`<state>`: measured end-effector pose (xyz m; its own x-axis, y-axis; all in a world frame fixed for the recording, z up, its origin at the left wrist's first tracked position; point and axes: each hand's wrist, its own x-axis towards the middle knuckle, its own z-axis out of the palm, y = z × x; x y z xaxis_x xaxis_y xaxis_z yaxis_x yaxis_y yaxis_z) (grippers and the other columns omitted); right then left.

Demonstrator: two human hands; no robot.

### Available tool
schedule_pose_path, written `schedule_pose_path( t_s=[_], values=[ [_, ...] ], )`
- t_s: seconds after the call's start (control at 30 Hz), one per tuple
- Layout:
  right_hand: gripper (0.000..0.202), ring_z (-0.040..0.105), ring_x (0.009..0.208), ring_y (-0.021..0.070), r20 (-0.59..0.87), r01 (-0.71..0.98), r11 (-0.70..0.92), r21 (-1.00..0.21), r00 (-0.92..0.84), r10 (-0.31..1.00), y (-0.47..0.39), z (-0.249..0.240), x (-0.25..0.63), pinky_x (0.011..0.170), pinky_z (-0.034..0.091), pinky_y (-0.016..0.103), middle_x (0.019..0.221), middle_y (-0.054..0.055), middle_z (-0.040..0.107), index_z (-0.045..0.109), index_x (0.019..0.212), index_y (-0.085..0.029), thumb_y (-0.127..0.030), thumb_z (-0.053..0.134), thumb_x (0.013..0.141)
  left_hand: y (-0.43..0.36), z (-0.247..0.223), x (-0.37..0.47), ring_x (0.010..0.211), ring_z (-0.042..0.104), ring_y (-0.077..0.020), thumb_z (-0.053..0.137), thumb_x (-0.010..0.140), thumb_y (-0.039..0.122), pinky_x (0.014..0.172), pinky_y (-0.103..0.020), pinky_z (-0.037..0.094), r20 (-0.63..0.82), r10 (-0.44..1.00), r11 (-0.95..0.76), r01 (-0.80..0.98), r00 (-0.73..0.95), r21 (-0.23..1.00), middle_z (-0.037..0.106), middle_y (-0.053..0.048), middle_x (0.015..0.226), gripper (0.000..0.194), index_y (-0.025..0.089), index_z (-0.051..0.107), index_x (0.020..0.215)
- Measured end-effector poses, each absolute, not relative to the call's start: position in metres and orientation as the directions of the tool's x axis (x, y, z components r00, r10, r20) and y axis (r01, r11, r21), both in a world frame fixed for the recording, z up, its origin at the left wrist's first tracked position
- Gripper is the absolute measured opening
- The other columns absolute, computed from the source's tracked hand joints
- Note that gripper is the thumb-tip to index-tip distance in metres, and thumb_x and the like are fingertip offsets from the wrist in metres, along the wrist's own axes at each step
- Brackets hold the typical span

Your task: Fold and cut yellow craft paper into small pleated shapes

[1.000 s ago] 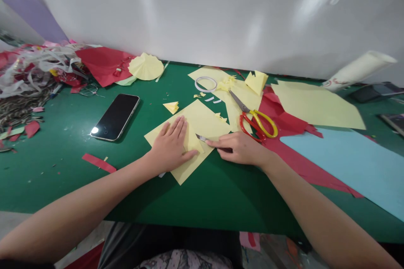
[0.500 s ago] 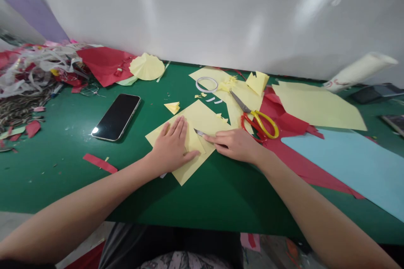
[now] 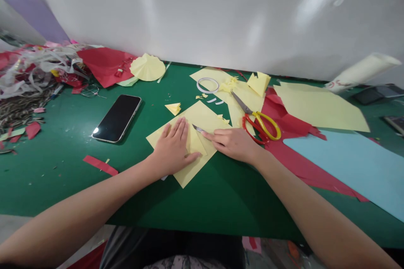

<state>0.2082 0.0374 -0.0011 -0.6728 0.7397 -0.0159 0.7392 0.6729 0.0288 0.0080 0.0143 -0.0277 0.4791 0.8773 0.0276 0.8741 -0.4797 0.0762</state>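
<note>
My left hand (image 3: pixel 173 147) lies flat with fingers spread, pressing a smaller folded piece of yellow paper (image 3: pixel 196 146) onto a larger yellow sheet (image 3: pixel 187 176). In my right hand (image 3: pixel 235 145) is a craft knife (image 3: pixel 199 130), its pointed blade aimed left over the paper, near the smaller piece's upper edge. I cannot tell whether the blade touches the paper. Just above the left fingers sits a small folded yellow paper wedge (image 3: pixel 173 108). Scissors (image 3: pixel 257 119) with one red and one yellow handle rest to the right of my right hand.
A phone (image 3: pixel 117 118) lies left on the green table (image 3: pixel 202 214). Behind are a tape roll (image 3: pixel 207 85) and a pleated yellow paper round (image 3: pixel 147 67). Red paper (image 3: pixel 284 115) and a blue sheet (image 3: pixel 347 151) spread at right. Ribbons and scraps (image 3: pixel 47 71) heap at far left.
The knife tip has shifted very slightly left and up along the paper. My left hand stays pressed in place, and the whole view has moved a little.
</note>
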Motion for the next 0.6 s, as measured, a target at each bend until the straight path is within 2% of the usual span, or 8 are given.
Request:
schedule_pose_path(
  t_s=[0.27,0.43,0.53,0.6],
  values=[
    [0.04,0.051,0.065,0.0106,0.0,0.76,0.648,0.055,-0.649,0.761,0.0395,-0.0001,0.2009,0.044,0.021,0.022,0.075,0.0,0.06,0.043,0.122,-0.024,-0.023,0.033,0.083,0.015,-0.027,0.0084,0.128,0.009,-0.0244,0.025,0.078,0.058,0.103,-0.043,0.011,0.027,0.875,-0.484,0.87,0.484,0.095,0.012,-0.017,0.138,0.08,-0.001,0.014,0.131],
    [0.039,0.052,0.065,0.0132,0.04,0.863,0.496,0.092,-0.501,0.864,0.0455,-0.0034,0.2003,0.045,0.026,0.023,0.078,0.003,0.06,0.044,0.122,-0.024,-0.023,0.031,0.084,0.0155,-0.0278,0.0068,0.128,0.01,-0.026,0.028,0.078,0.056,0.103,-0.045,0.012,0.058,0.867,-0.498,0.852,0.496,0.162,0.016,-0.018,0.137,0.077,0.0,0.017,0.13],
    [0.041,0.053,0.072,0.0192,0.149,0.915,0.365,0.171,-0.39,0.909,0.046,-0.0019,0.2014,0.05,0.034,0.027,0.087,0.009,0.058,0.042,0.123,-0.019,-0.026,0.034,0.084,0.0168,-0.0288,0.0053,0.127,0.012,-0.0261,0.031,0.081,0.043,0.103,-0.044,0.015,0.115,0.883,-0.468,0.844,0.454,0.263,0.02,-0.019,0.136,0.065,0.001,0.017,0.129],
    [0.046,0.05,0.088,0.0254,0.232,0.908,0.385,0.163,-0.415,0.88,0.0419,0.0012,0.199,0.064,0.04,0.035,0.1,0.014,0.055,0.041,0.123,-0.013,-0.033,0.038,0.082,0.0184,-0.0296,0.0037,0.127,0.012,-0.0264,0.03,0.082,0.03,0.102,-0.043,0.019,0.162,0.899,-0.438,0.823,0.407,0.361,0.02,-0.021,0.135,0.056,0.0,0.016,0.128]
  ],
)
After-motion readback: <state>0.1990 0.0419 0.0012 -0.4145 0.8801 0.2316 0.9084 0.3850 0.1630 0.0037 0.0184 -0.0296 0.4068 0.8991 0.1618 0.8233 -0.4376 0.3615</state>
